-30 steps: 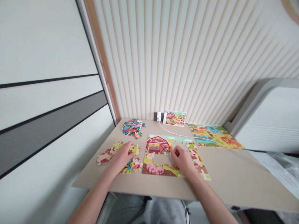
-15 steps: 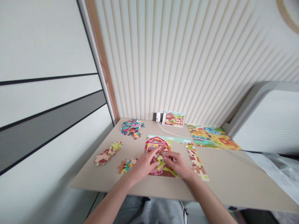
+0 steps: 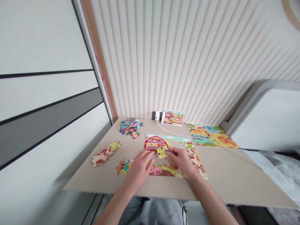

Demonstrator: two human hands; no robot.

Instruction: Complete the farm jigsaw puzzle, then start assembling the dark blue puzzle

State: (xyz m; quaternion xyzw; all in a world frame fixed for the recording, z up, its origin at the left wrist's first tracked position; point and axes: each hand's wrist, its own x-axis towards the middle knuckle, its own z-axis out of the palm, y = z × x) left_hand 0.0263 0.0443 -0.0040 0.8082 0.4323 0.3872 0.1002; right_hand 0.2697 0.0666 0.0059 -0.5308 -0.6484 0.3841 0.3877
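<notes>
A yellow-green jigsaw piece point(image 3: 161, 152) is pinched in my right hand point(image 3: 181, 160), held over the gap in the middle of a partly built farm puzzle point(image 3: 156, 140). My left hand point(image 3: 140, 164) rests at the puzzle's left side, fingers stretched out and slightly apart, with nothing visible in it. The red barn stands in the upper left of the puzzle. Pink pig pieces point(image 3: 156, 170) lie along its bottom edge, and brown-and-white cow pieces point(image 3: 194, 157) form its right side. Loose pieces point(image 3: 123, 167) lie just left of my left hand, partly covered by it.
A cluster of cow and green pieces point(image 3: 106, 153) lies at the left; a heap of dark blue pieces point(image 3: 130, 126) is behind it. A picture card point(image 3: 173, 117) leans at the wall beside a white charger point(image 3: 157, 115) with its cable. An animal puzzle point(image 3: 212, 136) lies at the right.
My right hand has lifted the yellow-green piece up and away from the lower pieces. My left hand has drawn back a little to the left, away from the piece.
</notes>
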